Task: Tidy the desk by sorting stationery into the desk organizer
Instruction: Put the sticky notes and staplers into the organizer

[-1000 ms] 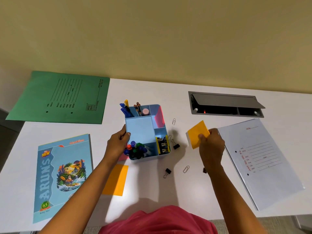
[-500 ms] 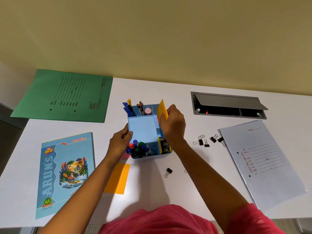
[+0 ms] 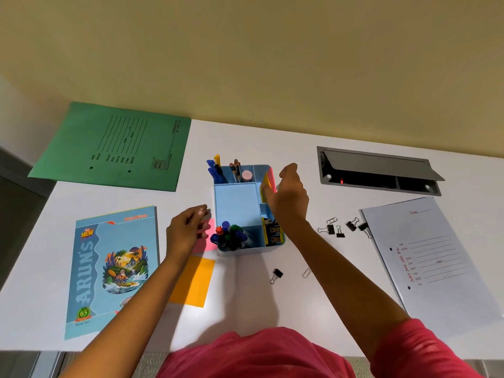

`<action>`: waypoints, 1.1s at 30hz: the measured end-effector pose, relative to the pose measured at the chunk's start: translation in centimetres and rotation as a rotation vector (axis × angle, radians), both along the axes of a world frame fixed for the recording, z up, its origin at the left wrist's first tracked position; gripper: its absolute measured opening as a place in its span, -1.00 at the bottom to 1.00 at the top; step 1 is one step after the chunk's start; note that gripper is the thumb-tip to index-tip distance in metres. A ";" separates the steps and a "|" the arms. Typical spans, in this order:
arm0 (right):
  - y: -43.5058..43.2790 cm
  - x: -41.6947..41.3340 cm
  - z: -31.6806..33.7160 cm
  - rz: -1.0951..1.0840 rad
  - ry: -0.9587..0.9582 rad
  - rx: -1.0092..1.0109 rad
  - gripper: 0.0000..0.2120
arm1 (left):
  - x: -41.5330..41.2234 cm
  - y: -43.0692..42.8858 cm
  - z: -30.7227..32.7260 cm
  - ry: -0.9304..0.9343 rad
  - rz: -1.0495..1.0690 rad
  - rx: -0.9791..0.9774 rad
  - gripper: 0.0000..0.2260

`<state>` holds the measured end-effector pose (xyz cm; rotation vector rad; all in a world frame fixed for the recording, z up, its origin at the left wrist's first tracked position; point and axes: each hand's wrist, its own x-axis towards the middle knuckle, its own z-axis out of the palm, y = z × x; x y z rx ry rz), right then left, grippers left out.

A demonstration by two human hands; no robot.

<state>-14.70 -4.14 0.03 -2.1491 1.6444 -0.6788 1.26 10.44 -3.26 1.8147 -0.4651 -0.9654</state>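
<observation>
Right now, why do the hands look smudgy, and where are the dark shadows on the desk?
Head view: the left hand and right hand are blurred; the desk organizer looks sharp. Soft shadows of the arms fall on the white desk near its front edge. The desk edge curves, wide-angle bending.

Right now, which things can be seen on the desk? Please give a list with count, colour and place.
desk organizer: 1, light blue, middle of the desk
sticky notes in organizer: yellow and pink, standing in its right slot
pens and pencils: several, mostly blue, far compartments
markers: several, mixed colours, near-left compartment
orange sticky pad: 1, flat, near the organizer
pink sticky pad: 1, left of the organizer, partly under the hand
binder clips: about five, black, right; one more nearer
paper clip: 1, silver
green folder: 1, far left
notebook: 1, blue, near left
white folder: 1, right
cable box: 1, grey, lid open
left hand: empty
right hand: open, beside the sticky notes
</observation>
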 end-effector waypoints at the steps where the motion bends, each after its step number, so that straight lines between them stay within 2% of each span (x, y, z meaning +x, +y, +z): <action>1: 0.2 -0.1 0.3 0.005 -0.018 -0.021 -0.62 | 0.2 0.6 -0.4 -0.086 0.004 0.021 -0.79; 4: 1.0 -0.3 1.2 0.006 -0.048 -0.072 -0.66 | 0.7 2.3 -1.9 -0.338 -0.084 0.134 -0.76; 10: 4.0 -0.3 2.5 -0.022 -0.135 -0.069 -0.70 | -0.1 3.4 -3.8 -0.776 -0.412 0.366 -0.30; 12: 5.2 -0.5 2.7 0.011 -0.163 -0.085 -0.74 | -0.1 3.5 -4.0 -0.883 -0.458 0.367 -0.20; 15: 6.7 -1.1 2.7 0.085 -0.164 0.006 -0.76 | 0.3 3.3 -4.1 -0.976 -0.476 0.384 -0.16; 19: 7.8 -2.0 2.4 0.110 -0.176 0.080 -0.77 | 0.6 3.3 -4.2 -0.945 -0.446 0.421 -0.32; 23: 7.8 -2.5 2.6 0.105 -0.219 0.095 -0.77 | 1.1 3.3 -3.7 -0.832 -0.291 0.284 -0.77; 25: 7.7 -2.6 2.8 0.106 -0.246 0.074 -0.77 | 1.3 3.2 -2.7 -0.728 -0.186 0.215 -0.91; 30: 7.6 -1.6 3.5 0.197 -0.384 0.024 -0.79 | 1.2 2.3 2.3 -0.728 -0.039 0.021 -0.89; 33: 7.4 -0.4 4.4 0.280 -0.428 0.066 -0.68 | 0.5 1.6 6.7 -0.760 -0.002 -0.094 -0.93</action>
